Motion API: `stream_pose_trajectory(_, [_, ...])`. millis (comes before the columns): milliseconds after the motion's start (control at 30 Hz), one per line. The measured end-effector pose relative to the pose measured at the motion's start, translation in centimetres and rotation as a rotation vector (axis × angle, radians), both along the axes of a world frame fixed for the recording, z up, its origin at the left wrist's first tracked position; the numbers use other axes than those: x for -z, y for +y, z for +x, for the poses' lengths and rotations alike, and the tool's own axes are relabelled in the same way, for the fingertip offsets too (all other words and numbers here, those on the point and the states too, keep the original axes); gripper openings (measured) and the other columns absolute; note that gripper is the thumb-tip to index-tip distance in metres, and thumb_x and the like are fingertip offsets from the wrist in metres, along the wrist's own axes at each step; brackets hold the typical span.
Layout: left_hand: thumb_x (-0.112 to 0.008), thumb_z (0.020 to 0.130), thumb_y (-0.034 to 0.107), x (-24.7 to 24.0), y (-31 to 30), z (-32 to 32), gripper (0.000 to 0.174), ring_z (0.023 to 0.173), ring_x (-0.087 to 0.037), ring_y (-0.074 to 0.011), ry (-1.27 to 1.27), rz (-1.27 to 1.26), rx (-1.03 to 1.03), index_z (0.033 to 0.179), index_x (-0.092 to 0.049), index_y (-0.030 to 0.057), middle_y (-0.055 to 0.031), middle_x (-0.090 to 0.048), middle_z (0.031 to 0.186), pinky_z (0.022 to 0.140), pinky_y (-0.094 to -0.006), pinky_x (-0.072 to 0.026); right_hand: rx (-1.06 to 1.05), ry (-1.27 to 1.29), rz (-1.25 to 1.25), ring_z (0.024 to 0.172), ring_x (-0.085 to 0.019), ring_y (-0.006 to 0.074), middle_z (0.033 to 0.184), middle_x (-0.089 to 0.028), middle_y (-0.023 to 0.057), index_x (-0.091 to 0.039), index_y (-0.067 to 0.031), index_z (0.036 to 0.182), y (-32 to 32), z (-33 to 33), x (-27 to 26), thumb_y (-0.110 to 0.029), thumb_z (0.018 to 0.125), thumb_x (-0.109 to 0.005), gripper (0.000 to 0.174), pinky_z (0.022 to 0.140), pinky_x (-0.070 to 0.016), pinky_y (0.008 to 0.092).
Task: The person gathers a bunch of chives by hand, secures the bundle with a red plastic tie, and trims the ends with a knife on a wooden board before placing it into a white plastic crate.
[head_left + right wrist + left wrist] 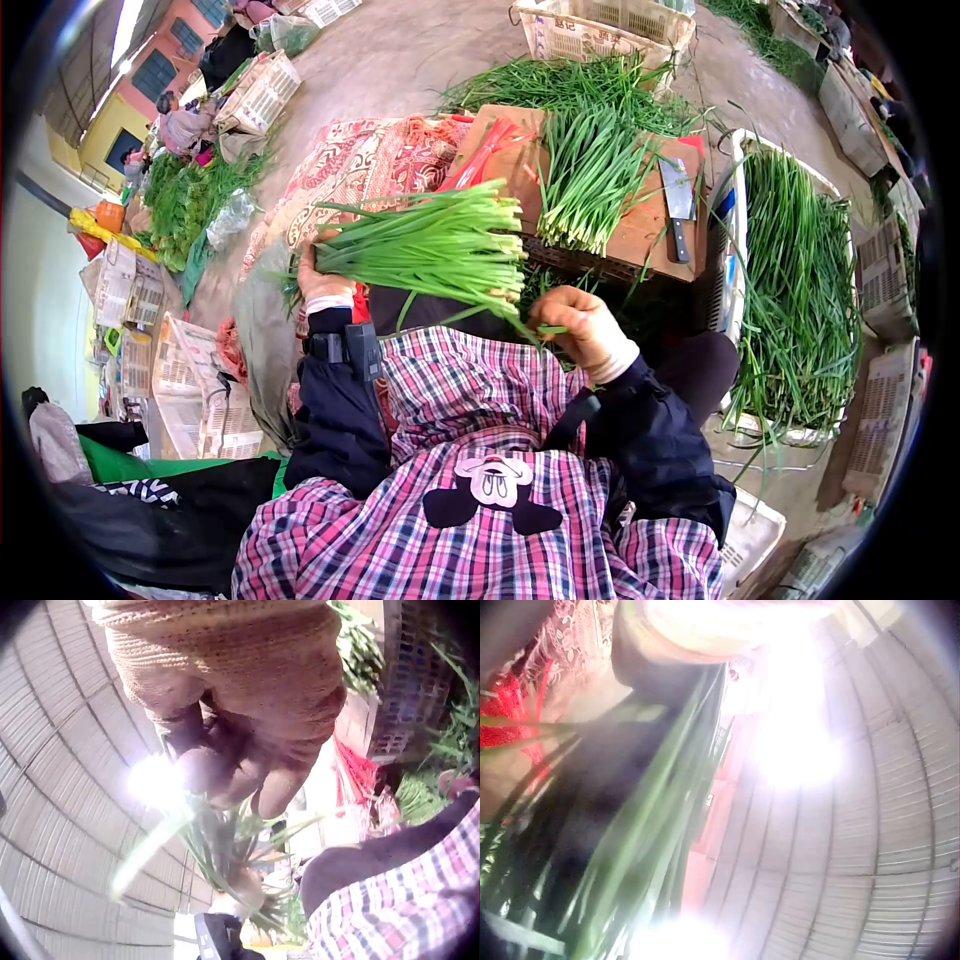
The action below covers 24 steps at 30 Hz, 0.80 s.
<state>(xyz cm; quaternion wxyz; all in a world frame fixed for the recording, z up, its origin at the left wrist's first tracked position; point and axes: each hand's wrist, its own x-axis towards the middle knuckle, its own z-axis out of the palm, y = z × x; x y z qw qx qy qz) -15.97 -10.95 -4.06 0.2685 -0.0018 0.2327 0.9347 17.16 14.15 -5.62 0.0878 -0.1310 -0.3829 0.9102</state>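
A thick bunch of garlic chives (420, 245) lies across my left hand (322, 275), its pale cut ends pointing right. That hand grips it near the leafy end; in the left wrist view the long green leaves (645, 825) hang past the gloved hand (697, 630). My right hand (590, 330), in a knitted glove, is just below the cut ends. Its curled fingers pinch a loose chive leaf (549, 330). From the right wrist, the gloved fingers (217, 769) show curled, with a blurred leaf (146, 855) below them.
Ahead, another chive bunch (595, 180) lies on a brown board (655, 225) beside a cleaver (678, 205) and red ties (490, 150). A white crate (738, 290) full of chives stands at right. Patterned cloth (350, 165) covers something at left. More crates (600, 35) stand around.
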Motion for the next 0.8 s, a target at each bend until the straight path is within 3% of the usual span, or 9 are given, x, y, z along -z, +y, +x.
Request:
stream_pose_trajectory(133, [-0.048, 0.091, 0.027, -0.5, -0.2, 0.2, 0.034, 0.112, -0.056, -0.0346, 0.015, -0.051, -0.019, 0.098, -0.066, -0.0011, -0.0162, -0.065, 0.115, 0.101, -0.0548, -0.0393, -0.162, -0.138, 0.351, 0.077, -0.062, 0.0179, 0.082, -0.065, 0.0070, -0.065, -0.0004, 0.095, 3.6, 4.6, -0.8, -0.015, 0.082, -0.068, 0.020, 0.073, -0.0494, 0.0303])
stream_pose_trajectory(200, [-0.049, 0.091, 0.026, -1.6, 0.3, 0.5, 0.033, 0.112, -0.056, -0.0342, -0.145, -0.208, -0.250, 0.098, -0.066, -0.0007, -0.0160, -0.065, 0.115, 0.101, -0.0547, -0.0391, -0.366, -0.358, 1.090, 0.075, -0.064, 0.0251, 0.081, -0.067, 0.0110, -0.068, -0.0059, 0.094, 4.7, 6.1, -1.8, -0.019, 0.076, -0.071, 0.022, 0.073, -0.0509, 0.0366])
stream_pose_trajectory(233, [-0.050, 0.091, 0.026, -1.6, 0.3, 0.5, 0.032, 0.110, -0.058, -0.0339, -0.164, -0.237, -0.294, 0.098, -0.066, -0.0007, -0.0157, -0.065, 0.113, 0.101, -0.0543, -0.0400, -0.422, -0.468, 1.667, 0.091, -0.064, 0.0311, 0.095, -0.067, 0.0132, -0.066, -0.0111, 0.106, 4.6, 6.5, -2.3, -0.025, 0.069, -0.075, 0.040, 0.082, -0.0500, 0.0414])
stream_pose_trajectory(267, [-0.050, 0.091, 0.026, -1.2, -0.3, 0.3, 0.032, 0.109, -0.058, -0.0338, -0.092, -0.151, -0.169, 0.098, -0.066, -0.0005, -0.0156, -0.065, 0.113, 0.100, -0.0542, -0.0403, -0.367, -0.526, 1.912, 0.111, -0.057, 0.0327, 0.113, -0.063, 0.0144, -0.058, -0.0107, 0.121, 4.1, 6.2, -2.9, -0.029, 0.066, -0.076, 0.061, 0.093, -0.0462, 0.0414])
stream_pose_trajectory(333, [-0.051, 0.091, 0.027, 0.3, -1.7, -0.2, 0.032, 0.109, -0.058, -0.0336, 0.050, 0.029, 0.078, 0.099, -0.066, -0.0003, -0.0155, -0.066, 0.112, 0.100, -0.0539, -0.0410, -0.121, -0.342, 1.740, 0.124, -0.047, 0.0325, 0.126, -0.055, 0.0164, -0.049, -0.0096, 0.131, 3.7, 5.1, -2.5, -0.029, 0.064, -0.077, 0.075, 0.100, -0.0422, 0.0393])
stream_pose_trajectory(533, [-0.048, 0.092, 0.035, -0.4, -1.5, -0.1, 0.041, 0.110, -0.057, -0.0361, -0.147, 0.137, 0.116, 0.106, -0.064, -0.0009, -0.0161, -0.066, 0.110, 0.098, -0.0600, -0.0390, 0.155, -0.168, 1.320, 0.118, -0.052, 0.0362, 0.126, -0.055, 0.0211, -0.046, -0.0048, 0.133, 0.1, -3.2, 0.2, -0.029, 0.066, -0.081, 0.079, 0.097, -0.0445, 0.0394])
stream_pose_trajectory(600, [-0.049, 0.092, 0.035, -0.4, -1.2, 0.3, 0.040, 0.111, -0.057, -0.0359, -0.158, 0.228, 0.100, 0.106, -0.064, -0.0001, -0.0162, -0.065, 0.111, 0.098, -0.0599, -0.0389, 0.080, 0.007, 0.659, 0.081, -0.062, 0.0201, 0.090, -0.066, 0.0081, -0.054, -0.0008, 0.125, -1.9, -5.9, 2.3, -0.020, 0.084, -0.071, 0.048, 0.074, -0.0496, 0.0273])
stream_pose_trajectory(667, [-0.050, 0.091, 0.034, -0.5, -1.7, 0.1, 0.039, 0.111, -0.056, -0.0359, -0.135, 0.274, 0.075, 0.106, -0.064, 0.0006, -0.0162, -0.065, 0.112, 0.099, -0.0600, -0.0385, -0.126, -0.218, 0.395, 0.066, -0.053, 0.0097, 0.079, -0.062, 0.0020, -0.061, 0.0026, 0.114, -2.2, -5.1, 1.0, -0.018, 0.091, -0.063, 0.030, 0.062, -0.0443, 0.0234])
stream_pose_trajectory(800, [-0.051, 0.090, 0.034, 0.5, -2.5, -0.9, 0.039, 0.113, -0.055, -0.0360, -0.045, 0.240, 0.024, 0.107, -0.064, 0.0011, -0.0163, -0.064, 0.114, 0.100, -0.0611, -0.0368, -0.208, -0.093, 0.272, 0.057, -0.049, 0.0092, 0.062, -0.052, 0.0007, -0.064, 0.0029, 0.090, -0.8, -0.6, -1.7, -0.016, 0.095, -0.053, 0.022, 0.054, -0.0403, 0.0251])
